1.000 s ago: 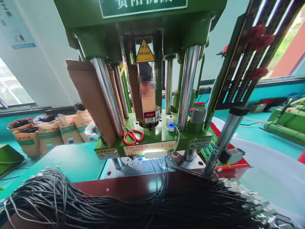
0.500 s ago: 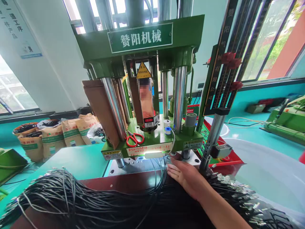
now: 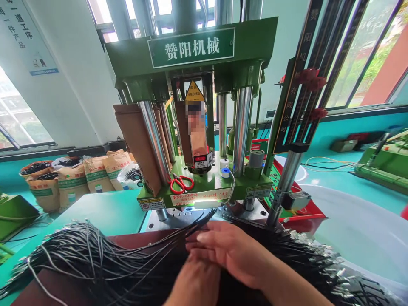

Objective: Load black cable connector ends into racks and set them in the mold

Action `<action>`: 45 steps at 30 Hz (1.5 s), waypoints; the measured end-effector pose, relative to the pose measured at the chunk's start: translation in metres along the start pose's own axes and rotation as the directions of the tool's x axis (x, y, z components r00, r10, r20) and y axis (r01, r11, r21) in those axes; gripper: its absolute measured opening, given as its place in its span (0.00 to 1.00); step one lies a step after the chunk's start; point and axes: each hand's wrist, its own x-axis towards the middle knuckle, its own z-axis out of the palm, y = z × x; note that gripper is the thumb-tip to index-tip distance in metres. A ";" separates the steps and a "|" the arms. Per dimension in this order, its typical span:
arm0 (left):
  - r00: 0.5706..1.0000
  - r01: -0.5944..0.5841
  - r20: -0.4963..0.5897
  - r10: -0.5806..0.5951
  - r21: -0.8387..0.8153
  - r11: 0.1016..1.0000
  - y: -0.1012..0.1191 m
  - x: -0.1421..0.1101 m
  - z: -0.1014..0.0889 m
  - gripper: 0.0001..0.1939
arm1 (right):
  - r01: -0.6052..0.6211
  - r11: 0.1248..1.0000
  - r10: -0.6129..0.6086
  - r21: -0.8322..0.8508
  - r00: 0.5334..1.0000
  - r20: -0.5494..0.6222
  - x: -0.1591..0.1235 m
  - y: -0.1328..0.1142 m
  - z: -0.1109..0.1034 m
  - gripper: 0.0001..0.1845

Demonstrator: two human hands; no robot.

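My right hand [image 3: 229, 250] is closed at the front of the green press, its fingers around a few black cables [image 3: 172, 233] at their near side. My left hand [image 3: 199, 272] is just below it, back of the hand up. Its fingers are hidden under my right hand, so what they hold does not show. The cables run from the left up to the metal lower plate [image 3: 178, 220] of the press. A large bundle of black cables [image 3: 76, 250] spreads over the dark red table, and more cables with shiny metal ends [image 3: 312, 250] lie at the right.
Red-handled scissors [image 3: 181, 183] and a blue-and-white tape roll [image 3: 225, 172] rest on the green press [image 3: 216, 187]. Steel columns [image 3: 244, 127] stand above the plate. A big white tub [image 3: 360, 229] is at right; paper sacks [image 3: 73, 182] stand at back left.
My left hand has come into view from below. My right hand has drawn back toward me and left, and the cables at the plate now slant left instead of hanging straight down.
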 end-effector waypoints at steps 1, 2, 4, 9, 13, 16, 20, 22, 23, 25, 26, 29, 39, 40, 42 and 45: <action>0.998 0.054 -0.035 -0.052 0.043 0.998 -0.013 0.000 -0.011 0.24 | 0.036 0.971 -0.029 -0.238 0.999 0.029 -0.005 -0.004 -0.009 0.10; 0.994 0.102 -0.048 -0.099 0.054 0.993 -0.024 -0.003 -0.022 0.28 | 0.070 0.870 -0.053 -0.487 0.997 0.050 -0.010 -0.006 -0.020 0.16; 0.976 0.215 -0.044 -0.213 0.035 0.976 -0.041 -0.013 -0.043 0.33 | 0.080 0.513 -0.075 -0.854 0.996 0.048 -0.021 -0.005 -0.044 0.31; 0.973 0.230 0.007 -0.230 0.024 0.973 -0.048 -0.020 -0.070 0.19 | -0.029 0.105 -0.030 -0.994 0.999 -0.033 -0.032 0.010 -0.078 0.44; 0.985 0.165 -0.062 -0.162 0.048 0.985 -0.041 -0.011 -0.071 0.07 | 0.002 0.127 -0.056 -0.992 0.998 -0.006 -0.027 0.009 -0.072 0.35; 0.987 0.141 -0.088 -0.137 0.042 0.989 -0.040 -0.009 -0.070 0.07 | 0.008 0.131 -0.056 -0.991 0.998 0.001 -0.024 0.006 -0.066 0.30; 0.986 0.129 -0.103 -0.131 -0.027 0.991 -0.042 -0.011 -0.067 0.09 | 0.001 0.168 -0.058 -0.986 0.998 -0.009 -0.020 0.005 -0.064 0.26; 0.988 0.127 -0.084 -0.132 -0.066 0.990 -0.044 -0.011 -0.065 0.11 | 0.016 0.193 -0.063 -0.981 0.998 0.004 -0.018 0.006 -0.063 0.21; 0.988 0.130 -0.069 -0.135 -0.073 0.989 -0.044 -0.010 -0.063 0.13 | 0.026 0.201 -0.069 -0.979 0.998 0.013 -0.017 0.006 -0.063 0.18; 0.989 0.135 -0.049 -0.138 -0.062 0.989 -0.045 -0.009 -0.061 0.15 | 0.041 0.212 -0.083 -0.976 0.996 0.024 -0.015 0.007 -0.061 0.13; 0.989 0.134 -0.049 -0.136 -0.050 0.990 -0.045 -0.009 -0.061 0.14 | 0.046 0.219 -0.091 -0.975 0.995 0.026 -0.014 0.007 -0.059 0.11; 0.990 0.119 -0.077 -0.121 -0.028 0.992 -0.044 -0.008 -0.059 0.10 | 0.057 0.221 -0.134 -0.974 0.991 0.027 -0.012 0.006 -0.056 0.06; 0.991 0.104 -0.083 -0.107 -0.038 0.994 -0.040 -0.010 -0.062 0.12 | 0.027 0.268 -0.193 -0.963 0.981 -0.026 -0.012 0.002 -0.048 0.04; 0.992 0.101 -0.079 -0.103 -0.032 0.994 -0.040 -0.010 -0.062 0.13 | 0.023 0.267 -0.192 -0.963 0.981 -0.029 -0.011 0.001 -0.047 0.03; 0.991 0.108 -0.074 -0.110 -0.026 0.994 -0.039 -0.010 -0.063 0.13 | 0.009 0.256 -0.196 -0.967 0.980 -0.043 -0.010 0.000 -0.045 0.02; 0.989 0.118 -0.079 -0.122 -0.042 0.992 -0.039 -0.009 -0.063 0.14 | -0.021 0.244 -0.189 -0.969 0.980 -0.069 -0.007 -0.002 -0.044 0.02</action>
